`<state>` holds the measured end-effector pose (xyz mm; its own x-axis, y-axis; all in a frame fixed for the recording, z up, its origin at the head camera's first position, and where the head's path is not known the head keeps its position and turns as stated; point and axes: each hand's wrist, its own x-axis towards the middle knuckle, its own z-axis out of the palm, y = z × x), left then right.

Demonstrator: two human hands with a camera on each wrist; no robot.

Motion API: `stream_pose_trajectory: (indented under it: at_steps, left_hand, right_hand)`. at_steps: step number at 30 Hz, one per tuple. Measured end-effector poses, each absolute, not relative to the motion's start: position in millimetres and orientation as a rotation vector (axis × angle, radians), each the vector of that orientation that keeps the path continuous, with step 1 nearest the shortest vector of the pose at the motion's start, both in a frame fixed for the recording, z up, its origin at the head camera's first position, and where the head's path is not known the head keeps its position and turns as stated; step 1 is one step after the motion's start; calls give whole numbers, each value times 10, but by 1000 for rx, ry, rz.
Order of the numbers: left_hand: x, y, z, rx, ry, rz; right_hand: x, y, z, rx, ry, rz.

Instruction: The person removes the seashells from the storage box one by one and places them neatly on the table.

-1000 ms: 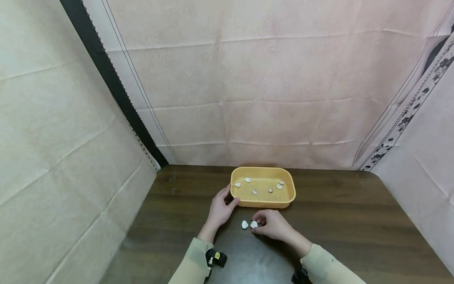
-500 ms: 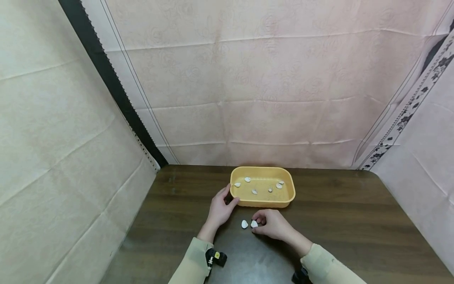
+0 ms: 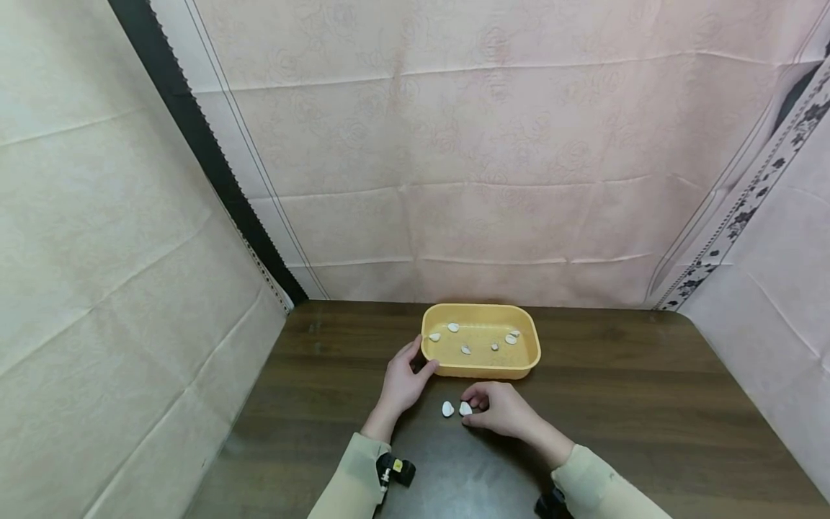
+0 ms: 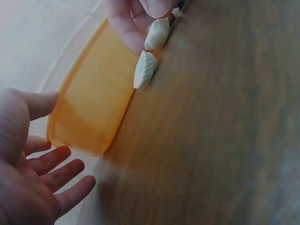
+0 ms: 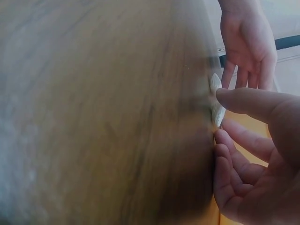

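Two white ribbed seashells lie side by side on the dark wooden table. My right hand [image 3: 502, 411] pinches the right-hand seashell [image 3: 465, 409] between thumb and index finger, its other fingers curled in. The left-hand seashell [image 3: 448, 409] sits just beside it, close together in the left wrist view. Behind them stands a yellow plastic tub [image 3: 480, 373] with several small pale shells spread over its bottom. My left hand [image 3: 400, 382] rests at the tub's left end, thumb and index finger touching its wall, the other fingers loosely spread in the left wrist view.
The tub stands near the table's [image 3: 616, 396] far edge. A pale cloth [image 3: 480, 180] hangs behind the table, with more cloth panels at the left and right. Small black wrist cameras sit on both sleeves.
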<state>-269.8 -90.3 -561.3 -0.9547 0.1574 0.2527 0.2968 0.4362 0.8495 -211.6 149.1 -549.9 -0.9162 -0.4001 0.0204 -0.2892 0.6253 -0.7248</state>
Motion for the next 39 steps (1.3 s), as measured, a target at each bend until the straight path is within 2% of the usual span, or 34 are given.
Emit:
stream_pose_trajectory:
  at_steps: [25,39]
  left_hand:
    - [-2734,-889,-5597,-396,-2557,-1541]
    - [-2720,-910,-5642,-407,-2548,-1540]
  right_hand:
    - [-2117,1583,-5461,-535,2688,-1185]
    - [-2132,1645,-5417,-614,2662,-1263]
